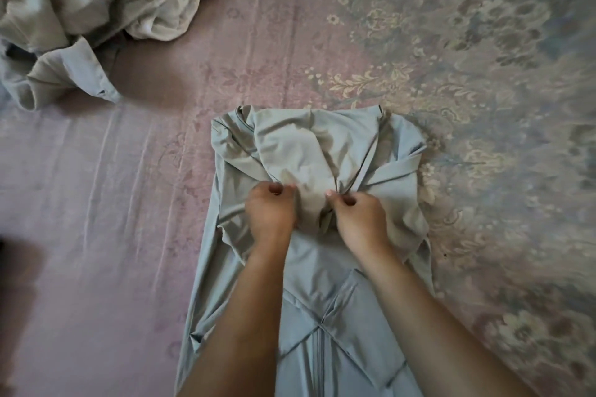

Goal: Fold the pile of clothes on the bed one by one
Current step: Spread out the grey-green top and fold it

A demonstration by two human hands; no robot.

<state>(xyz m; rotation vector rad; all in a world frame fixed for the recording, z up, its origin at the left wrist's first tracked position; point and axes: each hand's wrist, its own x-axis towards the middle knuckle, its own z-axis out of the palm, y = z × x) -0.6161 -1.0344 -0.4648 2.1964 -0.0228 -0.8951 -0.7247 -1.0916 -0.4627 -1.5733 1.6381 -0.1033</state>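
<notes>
— Where is the garment being folded?

— A pale blue-grey zip-up top [309, 151] lies on the bedsheet [96, 203], lengthwise away from the person. Its zipper [320, 354] runs down the middle at the near end, between the forearms.

— And the hands?

— Both are on the upper half of the top, side by side and close together. The left hand [269, 211] has its fingers curled and pinches a bunch of the fabric at its fingertips. The right hand [358, 214] does the same just beside it, pinching a gathered fold.

— How does the cloth lie around the grip?

— Creases fan out from the two pinches towards the far edge of the top. The far part lies rumpled beyond the fingers; a flat band of fabric [392, 172] crosses to the right of the right hand.

— Anything else on the bed?

— A heap of unfolded clothes [96, 10] sits at the far left corner, well apart from the top. The sheet is pinkish with a flower pattern on the right.
</notes>
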